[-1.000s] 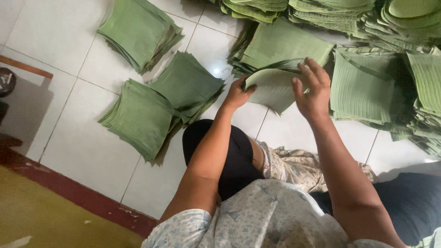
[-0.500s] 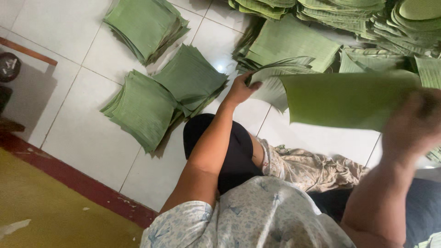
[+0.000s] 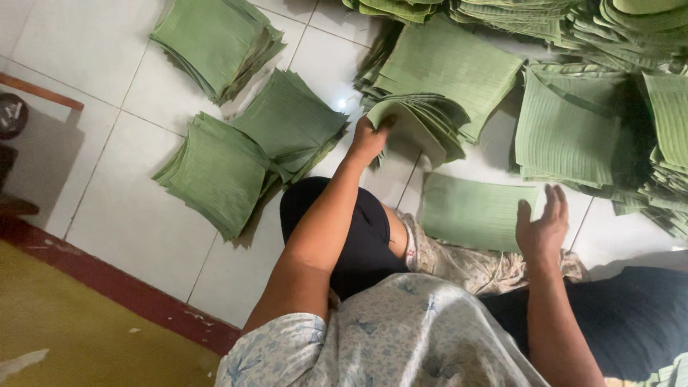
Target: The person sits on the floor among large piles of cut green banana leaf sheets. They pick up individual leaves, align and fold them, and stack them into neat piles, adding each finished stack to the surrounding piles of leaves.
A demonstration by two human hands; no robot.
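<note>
Many green leaf sheets lie stacked on the white tiled floor around us.
Our left hand is clamped on the curled leaf bundle, which fans rightward from the fingers; our right hand hovers open, fingers spread, over a single flat leaf sheet just left of it.

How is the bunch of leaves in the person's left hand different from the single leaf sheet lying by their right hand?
The bunch of leaves is many sheets thick; the single leaf sheet is one layer. The bunch curls over, gripped by the left hand, while the single sheet lies flat on the tiled floor beside the open right hand. Both are green, ribbed and cut roughly square.
</note>
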